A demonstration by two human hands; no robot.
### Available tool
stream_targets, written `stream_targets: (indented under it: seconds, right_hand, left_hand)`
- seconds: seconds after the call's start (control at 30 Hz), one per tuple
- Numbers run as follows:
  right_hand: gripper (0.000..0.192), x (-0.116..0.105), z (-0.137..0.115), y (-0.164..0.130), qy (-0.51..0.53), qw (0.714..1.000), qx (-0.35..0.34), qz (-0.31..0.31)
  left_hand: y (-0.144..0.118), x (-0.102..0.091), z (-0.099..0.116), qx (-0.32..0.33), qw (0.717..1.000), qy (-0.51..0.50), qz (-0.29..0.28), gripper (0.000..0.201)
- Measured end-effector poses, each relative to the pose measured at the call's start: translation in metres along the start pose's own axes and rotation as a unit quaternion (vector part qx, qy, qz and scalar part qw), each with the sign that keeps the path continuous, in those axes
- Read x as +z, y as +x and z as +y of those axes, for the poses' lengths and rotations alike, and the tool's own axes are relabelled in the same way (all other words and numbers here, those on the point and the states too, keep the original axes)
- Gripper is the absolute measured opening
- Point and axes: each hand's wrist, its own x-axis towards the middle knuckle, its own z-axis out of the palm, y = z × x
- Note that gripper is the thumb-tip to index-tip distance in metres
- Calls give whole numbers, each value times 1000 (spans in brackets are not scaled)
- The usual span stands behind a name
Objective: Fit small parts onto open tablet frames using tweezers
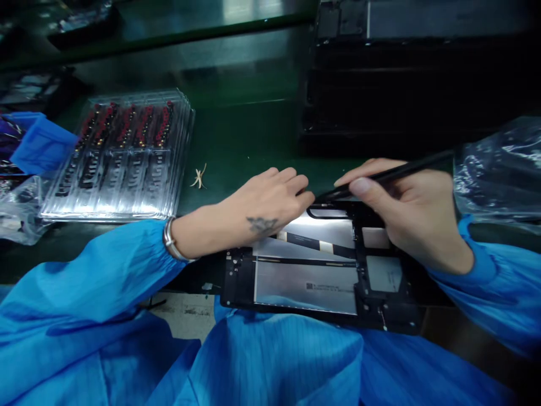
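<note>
Now the left hand (262, 211) is laid loosely curled, fingertips on the top edge of the open tablet frame (321, 270) — nothing is gripped. A thin black tool (393, 172) is pinched by the right hand (406, 208), its tip touching the frame's top edge between both hands.

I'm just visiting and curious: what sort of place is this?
Most likely an electronics assembly line. Gowned hands work a thin black tool over an opened tablet-like device on a green bench, beside a clear tray of small parts.

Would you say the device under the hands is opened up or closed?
Opened up: the device lies flat with bare metal plates and black inner frame exposed.
</note>
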Motion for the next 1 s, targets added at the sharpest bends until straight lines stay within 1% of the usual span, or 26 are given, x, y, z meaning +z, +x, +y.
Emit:
stream_targets:
  seconds: [0.07,0.13,0.2,0.27,0.33,0.4,0.5,0.6,0.7,0.77,0.8,0.9,1.0]
  right_hand:
    - [21,-2,3,2,39,997,18,58]
    - [20,-2,7,5,120,988,35,95]
    - [19,-2,10,7,186,975,49,107]
    - [19,-1,12,8,206,971,58,106]
    - [21,0,12,8,211,970,63,104]
    - [22,-1,10,6,206,971,62,107]
    - [21,-2,7,3,181,978,52,94]
    - [21,-4,4,1,128,989,37,70]
    - [25,-3,1,2,64,998,12,3]
    - [30,-2,1,3,49,998,-11,-45]
    - [31,-2,2,3,48,997,-16,-57]
    - [28,-2,4,4,46,998,-6,-46]
    - [27,-3,5,4,39,999,6,-31]
  left_hand:
    - [4,-4,-8,4,998,-68,-12,26]
    - [6,-5,-16,15,992,-128,-13,27]
    - [8,-5,-21,26,986,-165,-12,28]
    - [9,-6,-23,23,983,-182,-13,29]
    - [7,-6,-21,13,984,-175,-11,29]
    - [3,-7,-14,-6,990,-143,-6,30]
    - [-10,-2,-1,-20,996,-80,16,35]
    - [-22,9,6,-2,997,-37,62,40]
    - [-27,18,5,2,994,-48,97,40]
    - [-26,22,2,-5,992,-76,103,38]
    - [-26,23,0,-7,991,-90,103,38]
    - [-26,24,-2,-2,992,-88,95,41]
    - [-29,22,0,13,996,-20,81,46]
